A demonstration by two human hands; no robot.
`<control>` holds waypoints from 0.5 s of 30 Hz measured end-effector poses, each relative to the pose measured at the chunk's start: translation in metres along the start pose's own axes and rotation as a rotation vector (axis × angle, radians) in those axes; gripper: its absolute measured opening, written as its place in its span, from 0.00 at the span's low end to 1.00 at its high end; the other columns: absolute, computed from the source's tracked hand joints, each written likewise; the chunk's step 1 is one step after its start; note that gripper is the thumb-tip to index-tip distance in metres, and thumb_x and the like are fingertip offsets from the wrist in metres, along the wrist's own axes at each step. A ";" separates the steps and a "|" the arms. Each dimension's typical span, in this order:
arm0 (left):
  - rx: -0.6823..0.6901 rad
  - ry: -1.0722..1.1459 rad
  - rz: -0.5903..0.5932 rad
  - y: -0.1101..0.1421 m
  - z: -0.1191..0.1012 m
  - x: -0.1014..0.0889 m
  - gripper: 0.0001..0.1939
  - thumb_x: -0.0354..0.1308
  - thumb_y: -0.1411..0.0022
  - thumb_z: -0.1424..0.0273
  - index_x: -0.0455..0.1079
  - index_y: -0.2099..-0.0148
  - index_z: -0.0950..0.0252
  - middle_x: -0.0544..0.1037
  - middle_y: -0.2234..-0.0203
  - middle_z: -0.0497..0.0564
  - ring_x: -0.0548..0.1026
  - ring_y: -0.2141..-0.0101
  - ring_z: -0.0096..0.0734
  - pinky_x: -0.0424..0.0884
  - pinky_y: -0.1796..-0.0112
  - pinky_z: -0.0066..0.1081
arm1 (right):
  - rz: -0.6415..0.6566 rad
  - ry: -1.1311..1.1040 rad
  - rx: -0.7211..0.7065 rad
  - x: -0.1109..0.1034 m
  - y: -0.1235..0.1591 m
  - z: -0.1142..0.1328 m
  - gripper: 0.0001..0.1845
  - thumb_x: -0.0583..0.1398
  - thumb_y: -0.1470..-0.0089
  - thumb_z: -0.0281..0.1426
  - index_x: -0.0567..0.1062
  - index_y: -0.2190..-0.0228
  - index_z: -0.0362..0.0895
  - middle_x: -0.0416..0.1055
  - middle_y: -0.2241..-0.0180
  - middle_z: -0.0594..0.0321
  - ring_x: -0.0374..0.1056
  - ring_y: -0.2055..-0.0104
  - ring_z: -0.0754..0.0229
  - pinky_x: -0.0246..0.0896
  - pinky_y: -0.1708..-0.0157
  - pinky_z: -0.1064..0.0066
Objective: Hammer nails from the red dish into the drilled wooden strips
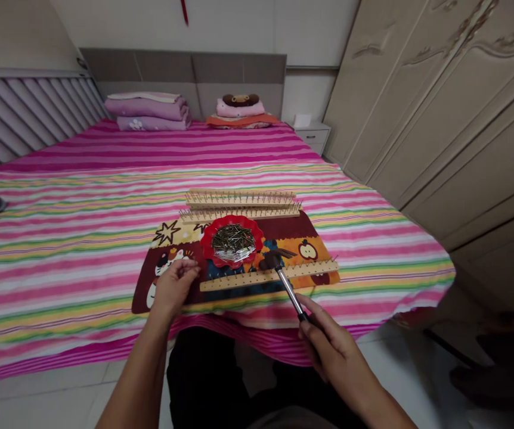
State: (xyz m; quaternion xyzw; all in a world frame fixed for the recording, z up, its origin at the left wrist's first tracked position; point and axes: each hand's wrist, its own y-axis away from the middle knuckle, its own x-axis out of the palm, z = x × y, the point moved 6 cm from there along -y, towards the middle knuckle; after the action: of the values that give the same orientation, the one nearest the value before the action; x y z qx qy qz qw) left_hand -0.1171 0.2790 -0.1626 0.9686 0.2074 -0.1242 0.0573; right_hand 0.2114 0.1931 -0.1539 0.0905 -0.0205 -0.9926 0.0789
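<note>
At the lower centre of the frame, the hammer (289,291) is gripped on its handle by the right hand (335,342), apparently so that its head can be swung freely; the head is held over the near wooden strip (234,280). The fingertips of the left hand (175,285) are drawn close together left of that strip; whether a nail is pinched cannot be told. The nails (234,241) are gathered in the red bowl (206,241), probably for easy reach. Behind it, nail-studded strips (241,213) are laid, seemingly to leave the mat's (143,295) front free.
</note>
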 end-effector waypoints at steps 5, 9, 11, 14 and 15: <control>-0.017 -0.080 -0.020 0.017 0.022 -0.001 0.17 0.60 0.57 0.55 0.70 0.71 0.63 0.74 0.79 0.45 0.69 0.76 0.27 0.64 0.72 0.27 | 0.037 -0.015 0.040 0.007 0.002 0.006 0.27 0.53 0.41 0.43 0.65 0.42 0.49 0.62 0.84 0.69 0.62 0.83 0.64 0.61 0.84 0.76; 0.010 -0.106 -0.042 0.022 0.018 0.003 0.17 0.60 0.57 0.54 0.72 0.71 0.63 0.75 0.77 0.45 0.70 0.74 0.28 0.64 0.71 0.27 | 0.038 -0.018 0.035 0.009 0.003 0.007 0.27 0.54 0.42 0.43 0.66 0.43 0.49 0.60 0.85 0.70 0.59 0.85 0.65 0.57 0.86 0.77; 0.008 -0.105 -0.052 0.024 0.015 0.004 0.16 0.60 0.58 0.55 0.72 0.72 0.62 0.76 0.77 0.46 0.70 0.74 0.29 0.65 0.71 0.27 | 0.034 -0.019 0.035 0.009 0.003 0.006 0.27 0.54 0.42 0.43 0.67 0.43 0.49 0.59 0.85 0.70 0.57 0.86 0.66 0.55 0.88 0.78; 0.001 -0.116 -0.052 0.025 0.012 0.006 0.16 0.60 0.58 0.55 0.72 0.72 0.62 0.76 0.77 0.46 0.71 0.74 0.29 0.66 0.71 0.28 | 0.032 -0.022 0.040 0.010 0.003 0.004 0.26 0.55 0.42 0.42 0.68 0.44 0.48 0.58 0.85 0.71 0.53 0.87 0.67 0.51 0.90 0.79; 0.001 -0.119 -0.054 0.026 0.012 0.006 0.15 0.60 0.58 0.55 0.72 0.72 0.62 0.76 0.77 0.46 0.71 0.75 0.29 0.66 0.71 0.28 | 0.025 -0.022 0.041 0.009 0.003 0.004 0.26 0.55 0.42 0.42 0.68 0.44 0.48 0.58 0.85 0.71 0.52 0.87 0.68 0.50 0.90 0.79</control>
State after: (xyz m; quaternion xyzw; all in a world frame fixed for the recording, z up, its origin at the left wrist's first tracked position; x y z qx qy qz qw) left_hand -0.1040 0.2558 -0.1744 0.9536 0.2295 -0.1832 0.0658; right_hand 0.2020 0.1884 -0.1512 0.0808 -0.0429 -0.9918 0.0892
